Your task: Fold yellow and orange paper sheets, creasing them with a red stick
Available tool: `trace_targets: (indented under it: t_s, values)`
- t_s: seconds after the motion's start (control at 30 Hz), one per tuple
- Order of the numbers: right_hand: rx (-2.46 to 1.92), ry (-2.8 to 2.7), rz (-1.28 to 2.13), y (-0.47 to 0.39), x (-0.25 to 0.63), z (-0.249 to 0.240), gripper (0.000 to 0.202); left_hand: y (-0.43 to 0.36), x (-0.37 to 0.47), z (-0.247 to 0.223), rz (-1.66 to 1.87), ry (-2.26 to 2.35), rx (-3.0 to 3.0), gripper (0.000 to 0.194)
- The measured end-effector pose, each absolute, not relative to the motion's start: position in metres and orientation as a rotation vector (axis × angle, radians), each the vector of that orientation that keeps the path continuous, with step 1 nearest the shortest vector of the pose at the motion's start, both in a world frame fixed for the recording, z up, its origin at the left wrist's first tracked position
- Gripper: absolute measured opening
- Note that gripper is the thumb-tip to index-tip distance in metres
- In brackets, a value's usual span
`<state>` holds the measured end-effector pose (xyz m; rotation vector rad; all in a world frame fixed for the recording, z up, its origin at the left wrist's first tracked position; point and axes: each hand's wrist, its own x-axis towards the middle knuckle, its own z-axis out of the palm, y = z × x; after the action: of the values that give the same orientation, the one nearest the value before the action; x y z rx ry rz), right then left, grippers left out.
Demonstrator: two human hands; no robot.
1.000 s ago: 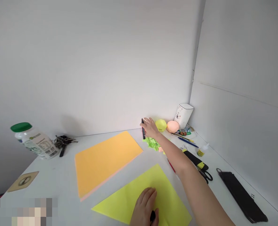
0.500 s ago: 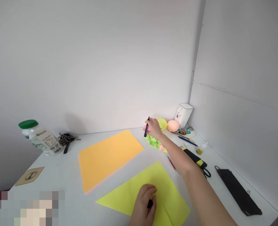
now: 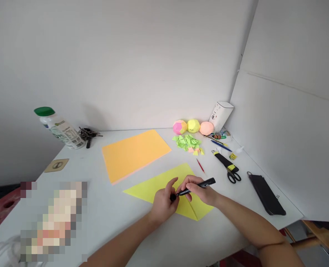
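The left hand (image 3: 164, 202) curled around a small black cap (image 3: 173, 197), partly hidden in its grasp. Rightward, the right hand (image 3: 200, 190) gripped a slim black marker (image 3: 209, 182), mid-barrel covered, tip aimed left at the cap, long axis slanting far-right. Beneath and beyond lay a creased yellow paper sheet (image 3: 158, 183).
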<state>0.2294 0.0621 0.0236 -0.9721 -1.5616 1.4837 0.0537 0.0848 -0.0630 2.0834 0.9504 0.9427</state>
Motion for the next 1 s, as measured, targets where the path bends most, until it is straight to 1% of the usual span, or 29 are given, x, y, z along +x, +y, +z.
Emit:
trace_targets:
  t_s: [0.1, 0.2, 0.3, 0.37, 0.47, 0.63, 0.8, 0.87, 0.93, 1.0]
  values:
    - [-1.048, -1.695, 1.465, 0.059, 0.226, 0.023, 0.025, 0.077, 0.049, -0.056, 0.908, 0.896, 2.181, 0.067]
    - [-1.171, -1.808, 1.377, 0.047, 0.224, 0.023, 0.024, 0.062, 0.044, -0.043, 0.88, 0.841, 2.258, 0.073]
    - [-1.135, -1.908, 1.2, 0.028, 0.221, 0.018, 0.037, 0.037, 0.041, -0.024, 0.898, 0.762, 2.4, 0.073]
    - [-1.004, -1.942, 1.235, 0.014, 0.215, 0.01, 0.047, 0.021, 0.04, -0.014, 0.963, 0.723, 2.546, 0.074]
    - [-0.866, -1.825, 1.369, -0.004, 0.203, -0.006, 0.052, 0.005, 0.039, -0.008, 0.958, 0.681, 2.661, 0.076]
    - [-0.959, -1.631, 1.356, -0.023, 0.184, -0.027, 0.054, -0.003, 0.04, -0.013, 0.918, 0.661, 2.693, 0.083]
    - [-1.083, -1.611, 1.369, -0.029, 0.184, -0.027, 0.056, -0.001, 0.043, -0.015, 0.905, 0.608, 2.614, 0.088]
    - [-1.203, -1.717, 1.313, -0.019, 0.198, -0.02, 0.058, 0.011, 0.044, -0.016, 0.876, 0.608, 2.489, 0.088]
    - [-1.362, -1.816, 1.093, 0.0, 0.225, -0.009, 0.056, 0.033, 0.044, -0.02, 0.843, 0.625, 2.404, 0.086]
    - [-1.512, -1.815, 0.886, 0.029, 0.263, 0.003, 0.053, 0.061, 0.042, -0.03, 0.835, 0.675, 2.514, 0.085]
